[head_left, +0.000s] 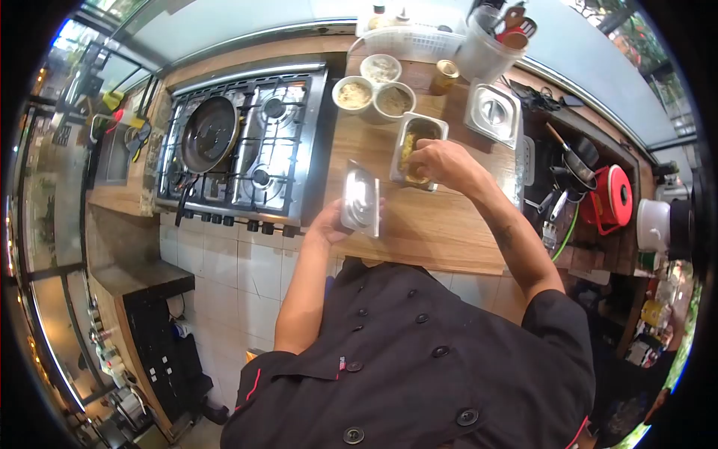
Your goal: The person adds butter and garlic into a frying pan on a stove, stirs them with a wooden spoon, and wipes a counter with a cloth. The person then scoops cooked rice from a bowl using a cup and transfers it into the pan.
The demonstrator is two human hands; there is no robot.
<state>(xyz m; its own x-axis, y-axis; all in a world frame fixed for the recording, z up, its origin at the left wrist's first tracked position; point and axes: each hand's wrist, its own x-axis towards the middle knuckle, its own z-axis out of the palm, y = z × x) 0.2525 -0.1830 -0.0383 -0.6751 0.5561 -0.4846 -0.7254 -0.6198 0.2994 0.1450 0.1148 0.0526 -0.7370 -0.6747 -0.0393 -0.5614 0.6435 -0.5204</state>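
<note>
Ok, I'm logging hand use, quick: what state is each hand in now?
Left hand: holding a metal lid.
Right hand: at the metal container; grip cannot be told.

Place: everything here is pointing to a kitchen; whether it is serving a home or a restaurant cannot be told.
Stove: a steel gas hob (248,142) is showing burners, grates and a row of front knobs (230,221), and a frying pan (209,135) is sitting on it.
Worktop: a wooden counter (441,232) is holding white bowls (354,110) of food and a steel food container (399,157).
Utensils: spoons and a slotted turner (527,28) are standing in a plastic tub (485,58).
Cookware: a saucepan (580,162) and a red pot or lid (613,196) are crowding the right side.
Clothing: the person is wearing a black double-breasted jacket (404,329), cook's style.
Wall: white tiles (258,258) are lining the area below the hob.
</note>
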